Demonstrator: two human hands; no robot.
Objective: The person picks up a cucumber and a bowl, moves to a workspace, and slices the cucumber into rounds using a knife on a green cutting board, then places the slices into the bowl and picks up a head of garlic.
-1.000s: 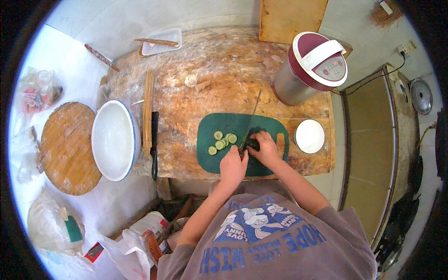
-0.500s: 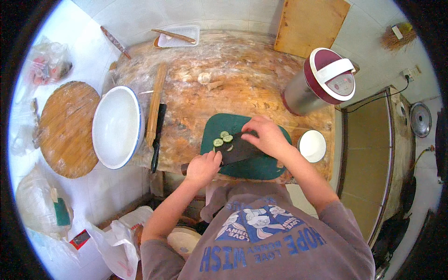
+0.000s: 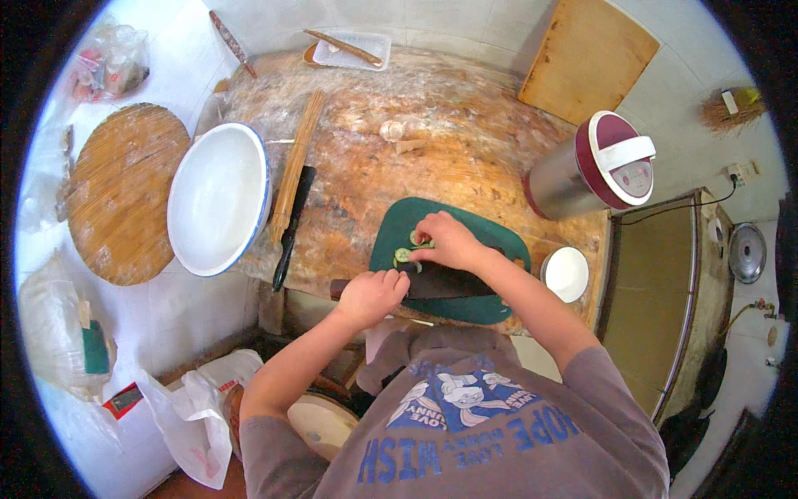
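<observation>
On the dark green cutting board [image 3: 490,311], near the front of the wooden table, lies a dark-bladed cleaver [image 3: 453,285]. Its brown handle end sticks out to the left of my left hand [image 3: 374,298], which is closed round it. My right hand [image 3: 449,241] reaches over the blade with its fingers drawn together at the cucumber slices [image 3: 402,254]. A slice shows at those fingertips, and others lie just left of them, partly hidden by the hand.
A white basin [image 3: 218,200], a bundle of thin sticks [image 3: 297,166] and a black-handled knife [image 3: 293,229] are to the left. Right of the board sit a white bowl [image 3: 565,274] and a steel-and-maroon appliance [image 3: 573,170]. Garlic [image 3: 391,130] lies farther back.
My right hand has moved left from the cleaver's blade onto the cucumber slices. My left hand stays at the cleaver's handle. The whole view has shifted slightly.
</observation>
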